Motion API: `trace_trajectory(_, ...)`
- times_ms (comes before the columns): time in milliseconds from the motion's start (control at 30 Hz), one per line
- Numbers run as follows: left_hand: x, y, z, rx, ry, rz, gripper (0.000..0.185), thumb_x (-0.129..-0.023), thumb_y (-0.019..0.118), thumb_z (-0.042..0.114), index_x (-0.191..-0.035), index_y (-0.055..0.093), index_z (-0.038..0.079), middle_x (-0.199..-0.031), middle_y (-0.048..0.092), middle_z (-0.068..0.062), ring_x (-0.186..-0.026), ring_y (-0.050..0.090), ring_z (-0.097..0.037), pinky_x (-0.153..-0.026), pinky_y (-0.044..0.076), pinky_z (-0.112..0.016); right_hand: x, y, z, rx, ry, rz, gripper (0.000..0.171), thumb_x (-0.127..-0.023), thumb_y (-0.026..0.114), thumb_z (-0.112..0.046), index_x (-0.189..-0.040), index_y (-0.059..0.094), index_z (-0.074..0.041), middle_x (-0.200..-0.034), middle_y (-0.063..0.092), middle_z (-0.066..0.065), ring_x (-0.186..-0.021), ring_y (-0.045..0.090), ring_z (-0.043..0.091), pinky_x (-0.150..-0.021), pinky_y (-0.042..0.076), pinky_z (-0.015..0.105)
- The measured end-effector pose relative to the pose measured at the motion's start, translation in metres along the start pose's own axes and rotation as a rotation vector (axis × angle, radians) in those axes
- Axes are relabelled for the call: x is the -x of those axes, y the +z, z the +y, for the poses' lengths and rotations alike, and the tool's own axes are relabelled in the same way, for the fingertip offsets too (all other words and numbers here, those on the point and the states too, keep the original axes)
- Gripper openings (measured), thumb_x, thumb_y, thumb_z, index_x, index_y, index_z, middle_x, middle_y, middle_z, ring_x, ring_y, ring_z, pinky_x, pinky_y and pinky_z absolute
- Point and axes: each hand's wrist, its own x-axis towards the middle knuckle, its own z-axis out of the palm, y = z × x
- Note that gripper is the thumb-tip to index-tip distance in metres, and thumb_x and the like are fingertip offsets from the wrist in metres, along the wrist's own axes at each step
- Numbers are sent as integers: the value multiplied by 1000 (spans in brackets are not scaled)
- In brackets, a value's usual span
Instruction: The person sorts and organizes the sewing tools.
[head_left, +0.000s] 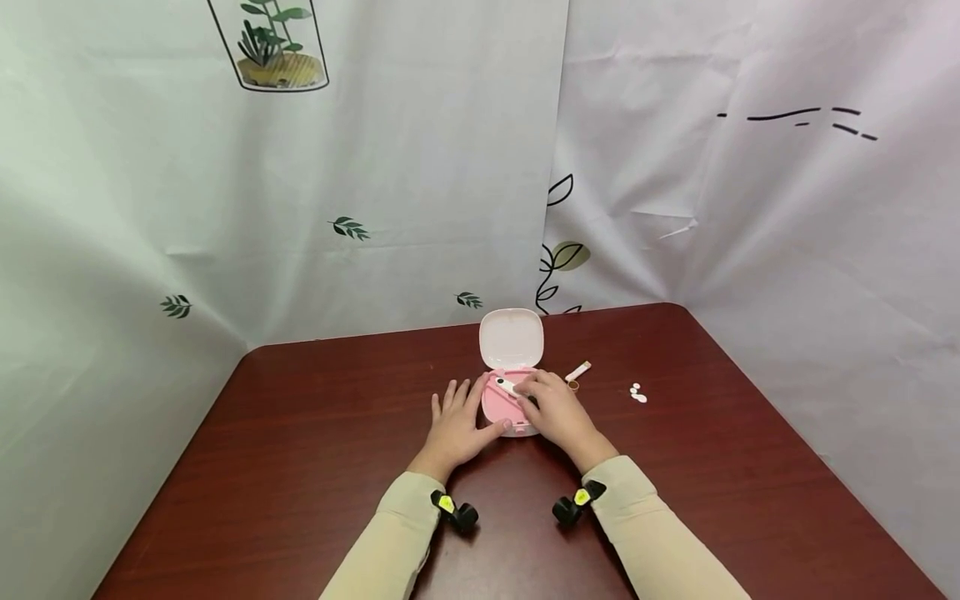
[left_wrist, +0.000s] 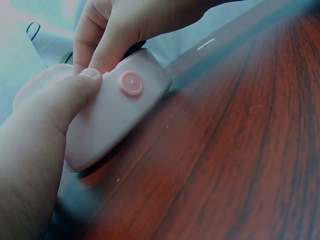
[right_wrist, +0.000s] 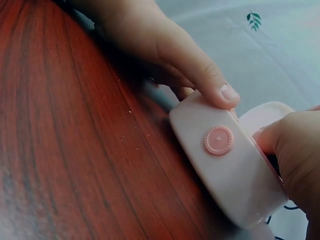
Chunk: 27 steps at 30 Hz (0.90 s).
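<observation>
A small pink case (head_left: pixel 495 408) stands open on the dark red table (head_left: pixel 300 433), its lid (head_left: pixel 512 337) raised at the back. My left hand (head_left: pixel 457 421) lies flat beside it with fingers straight, the thumb (right_wrist: pixel 200 75) pressing the case's front corner. The front wall (left_wrist: pixel 115 115) carries a round pink button (left_wrist: pixel 131 83). My right hand (head_left: pixel 551 404) curls over the case's right side, its fingertips pinching a white stick (head_left: pixel 505 385) that lies across the inside. The case's contents under that hand are hidden.
To the right of the case lie a short white stick (head_left: pixel 577 372) and a small brown ring (head_left: pixel 573 385). Farther right are a few small white pellets (head_left: pixel 637 393). White printed curtains (head_left: pixel 375 208) close off the table's back and sides.
</observation>
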Motion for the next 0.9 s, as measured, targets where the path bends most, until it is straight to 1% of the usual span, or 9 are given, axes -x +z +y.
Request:
trace_trajectory(200,0,-1,1,-13,-1,-1,94,-87,55,74,-163,23,27,-159,35,-21,-152,16,-42,-116,6,-69,0,0,1,25,-29,-34,16,-91,75,-11,-106,78,-7,-107,66,7,-100,61,26,-90,53,44)
trace_trajectory(367,1,-2,3,-23,7,2,96,-87,54,76,-163,23,25,-158,36,-21,-151,17,-42,-116,7,-70,0,2,1,20,-40,-56,23,-91,76,-20,-109,77,-6,-106,63,8,-99,59,27,-90,51,43)
trace_trajectory(467,1,-2,3,-11,19,15,96,-87,55,75,-162,25,23,-157,37,-22,-150,19,-44,-115,8,-71,1,4,2,14,-45,-44,28,-89,79,-24,-109,77,-6,-105,62,7,-98,58,27,-88,51,43)
trace_trajectory(600,0,-1,1,-7,17,21,94,-87,55,74,-162,26,25,-157,37,-23,-150,19,-44,-115,8,-71,1,8,3,22,-74,-26,32,-89,79,-28,-111,76,-5,-107,60,7,-98,57,26,-87,50,43)
trace_trajectory(733,0,-1,1,-16,4,17,94,-86,56,74,-162,25,28,-158,36,-22,-151,18,-43,-116,8,-70,1,11,5,13,-100,4,31,-89,78,-28,-110,76,-5,-107,60,7,-97,56,26,-85,50,43)
trace_trajectory(900,1,-2,3,-17,7,19,93,-86,57,73,-161,26,28,-157,37,-22,-151,19,-44,-115,8,-71,3,13,7,-9,-87,30,29,-88,79,-25,-109,77,-4,-106,61,7,-96,56,25,-84,50,43)
